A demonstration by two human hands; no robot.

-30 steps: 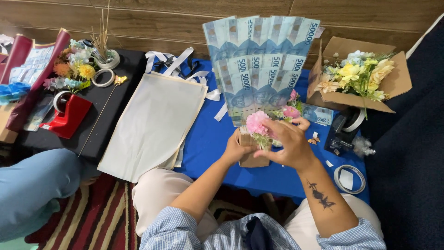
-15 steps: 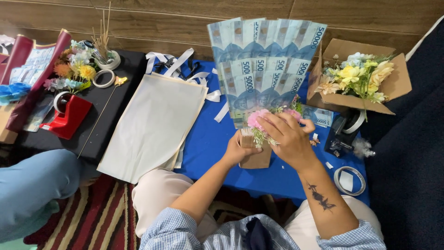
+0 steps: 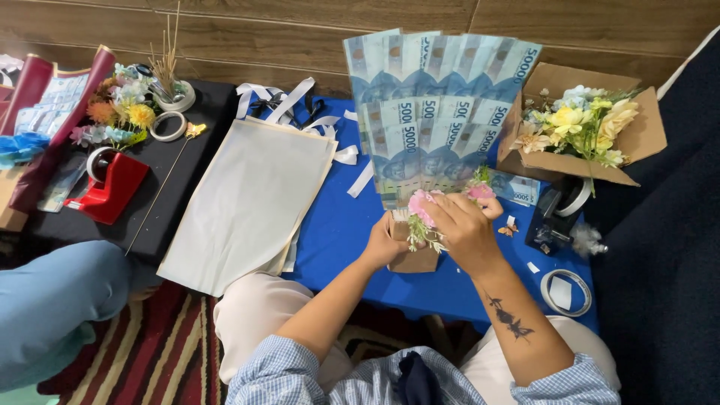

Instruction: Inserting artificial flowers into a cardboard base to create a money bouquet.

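A fan of blue banknotes (image 3: 439, 105) stands on a small brown cardboard base (image 3: 415, 259) over the blue table (image 3: 337, 225). My left hand (image 3: 384, 241) grips the base's left side. My right hand (image 3: 463, 225) presses pink artificial flowers (image 3: 418, 206) with green sprigs against the bottom of the fan, fingers curled over them. More pink blossom (image 3: 481, 190) shows just behind my right fingers.
A cardboard box of yellow and white flowers (image 3: 581, 127) sits at the right, a black tape dispenser (image 3: 553, 214) and a tape roll (image 3: 566, 292) below it. A cream tote bag (image 3: 247, 199) lies left. On the black table stand a red dispenser (image 3: 112, 187) and flowers (image 3: 120, 112). Another person's blue-clad knee (image 3: 52, 300) is lower left.
My right hand has shifted down over the pink flowers, covering more of them at the fan's base. The left hand keeps its hold on the base.
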